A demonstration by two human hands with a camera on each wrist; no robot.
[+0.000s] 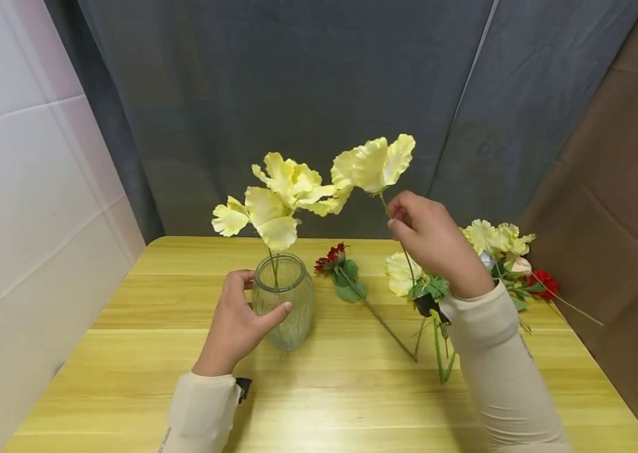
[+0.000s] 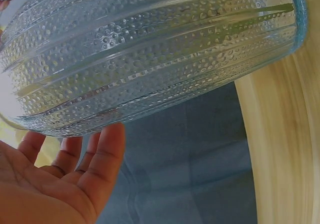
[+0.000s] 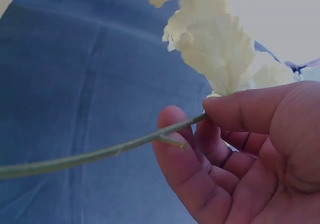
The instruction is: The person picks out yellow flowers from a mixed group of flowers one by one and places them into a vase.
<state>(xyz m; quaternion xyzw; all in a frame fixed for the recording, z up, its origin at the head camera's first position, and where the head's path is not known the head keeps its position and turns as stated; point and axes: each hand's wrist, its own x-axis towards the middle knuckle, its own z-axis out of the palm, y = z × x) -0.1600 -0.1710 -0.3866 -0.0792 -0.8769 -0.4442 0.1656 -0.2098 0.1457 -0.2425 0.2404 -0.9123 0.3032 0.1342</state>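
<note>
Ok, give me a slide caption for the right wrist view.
A right hand pinches the green stem of a pale yellow flower, blue-grey curtain behind.

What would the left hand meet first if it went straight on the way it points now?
Most likely the glass vase: the left hand has it between thumb and fingers, so pushing on would bring the palm against its side. The depth there is hard to judge.

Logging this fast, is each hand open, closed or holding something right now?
Left hand: holding the vase.
Right hand: pinching a flower by its stem.
</note>
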